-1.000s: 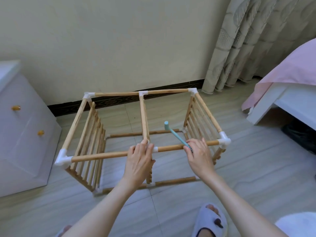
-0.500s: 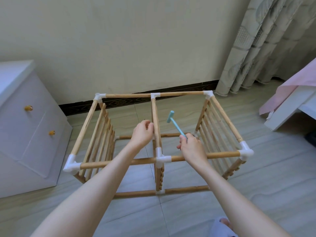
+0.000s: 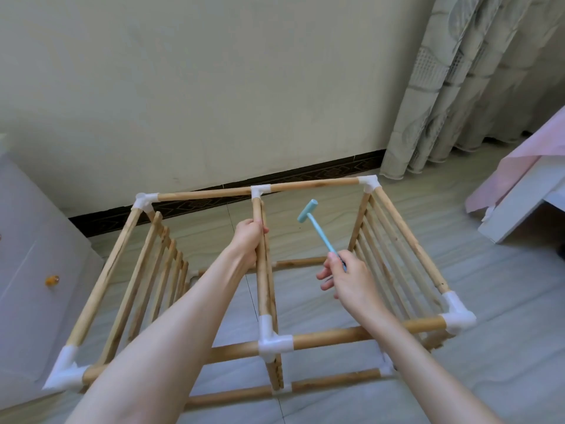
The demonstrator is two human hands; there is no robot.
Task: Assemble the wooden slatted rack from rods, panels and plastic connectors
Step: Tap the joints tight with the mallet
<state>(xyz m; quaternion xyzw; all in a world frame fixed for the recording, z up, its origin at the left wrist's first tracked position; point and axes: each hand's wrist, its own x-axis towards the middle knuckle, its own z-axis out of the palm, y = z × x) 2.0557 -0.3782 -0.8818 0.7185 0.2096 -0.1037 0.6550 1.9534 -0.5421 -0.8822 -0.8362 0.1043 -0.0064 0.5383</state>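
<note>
One rack [image 3: 308, 336] stood on floor [image 3: 489, 301] near wall. Slatted panels: two counted. White connectors [image 3: 276, 344]: six seen at top. Middle rod [image 3: 263, 270] gripped by left hand [image 3: 249, 240]. One blue hammer [image 3: 318, 228] pinched by handle in right hand [image 3: 348, 278]. Lower joints partly hidden behind arms; cabinet [image 3: 27, 240] cut off at left.
</note>
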